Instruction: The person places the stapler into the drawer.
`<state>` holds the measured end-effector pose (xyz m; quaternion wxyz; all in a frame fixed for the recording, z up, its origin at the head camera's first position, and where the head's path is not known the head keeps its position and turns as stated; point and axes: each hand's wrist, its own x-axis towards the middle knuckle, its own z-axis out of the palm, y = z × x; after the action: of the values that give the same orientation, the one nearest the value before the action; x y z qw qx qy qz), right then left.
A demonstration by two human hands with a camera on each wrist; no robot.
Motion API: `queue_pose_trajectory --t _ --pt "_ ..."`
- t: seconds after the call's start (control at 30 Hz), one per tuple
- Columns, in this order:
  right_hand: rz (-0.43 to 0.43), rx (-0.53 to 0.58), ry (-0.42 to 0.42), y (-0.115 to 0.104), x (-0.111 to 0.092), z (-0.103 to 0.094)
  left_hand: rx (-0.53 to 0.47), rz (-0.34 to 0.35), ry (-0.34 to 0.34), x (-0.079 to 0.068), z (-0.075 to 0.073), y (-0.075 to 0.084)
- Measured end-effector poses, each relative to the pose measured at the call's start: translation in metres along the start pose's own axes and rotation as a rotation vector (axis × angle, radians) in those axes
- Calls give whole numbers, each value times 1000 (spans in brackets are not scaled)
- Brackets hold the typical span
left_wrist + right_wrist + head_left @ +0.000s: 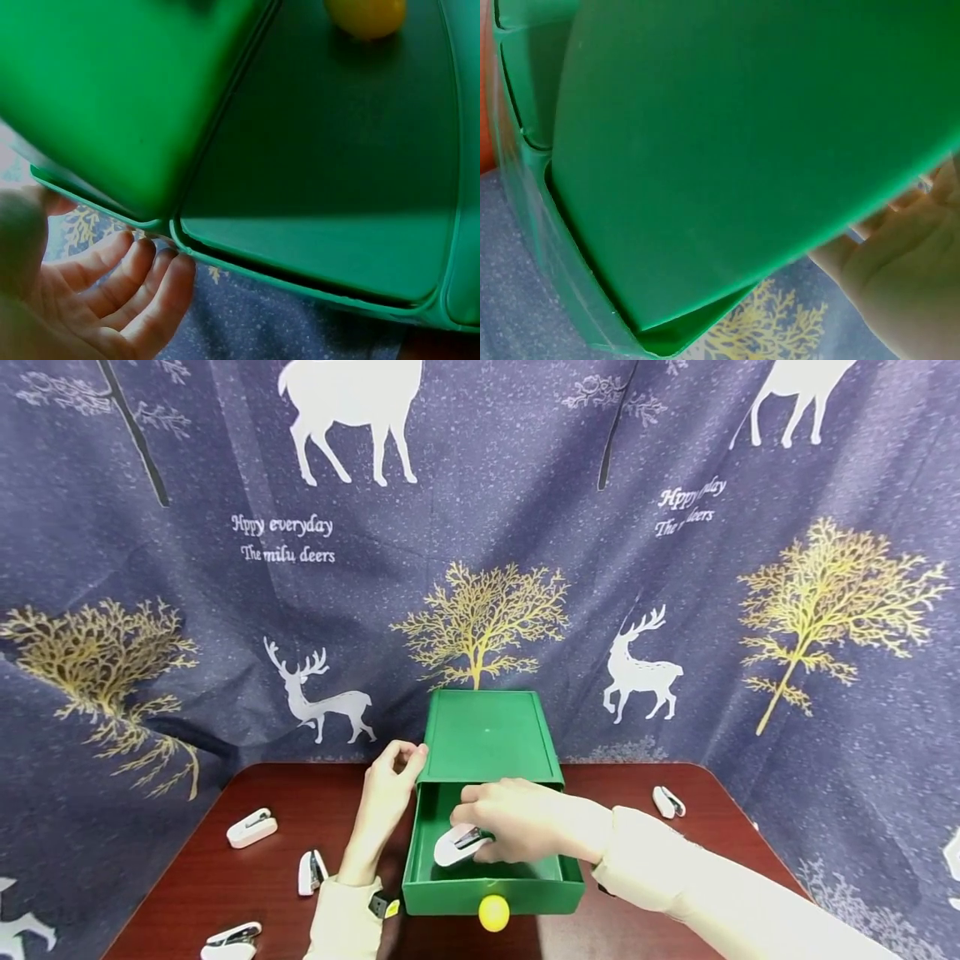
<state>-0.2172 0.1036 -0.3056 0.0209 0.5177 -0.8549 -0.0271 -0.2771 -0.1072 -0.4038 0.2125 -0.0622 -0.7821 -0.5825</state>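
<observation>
Holding a white stapler (452, 847) at the green drawer (442, 897), lower centre.
Right grip (510, 818) pinched round it; left grip (388, 781), loosely curled, touches the green box (483, 735).

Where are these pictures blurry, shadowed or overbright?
Head view: the right sleeve looks nearly washed out; left wrist: shadow darkens much of the green panel, while the nearer green surface looks blurred; right wrist: the right hand looks dim and soft.

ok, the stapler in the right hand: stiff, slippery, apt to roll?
Probably stiff: the white stapler has a solid-looking shell. Perhaps slightly slippery, as that shell looks smooth. Unlikely to roll far if pushed: its body is elongated, not round.
</observation>
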Motion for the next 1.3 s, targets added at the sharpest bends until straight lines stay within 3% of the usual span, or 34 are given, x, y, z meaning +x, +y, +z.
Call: queue_pose_trajectory --t 0.6,0.87,1.17,1.3 --pt "-8 -26 -164 -6 19 2 -19 -15 -9 -3 1 -2" --pt "-27 -11 -119 -3 17 7 -28 -5 -10 -2 0 0" --pt "101 199 -130 -1 2 -7 -19 -4 -7 0 0 -1" --pt "119 237 -114 0 -9 -14 -23 -9 -5 1 0 -2"
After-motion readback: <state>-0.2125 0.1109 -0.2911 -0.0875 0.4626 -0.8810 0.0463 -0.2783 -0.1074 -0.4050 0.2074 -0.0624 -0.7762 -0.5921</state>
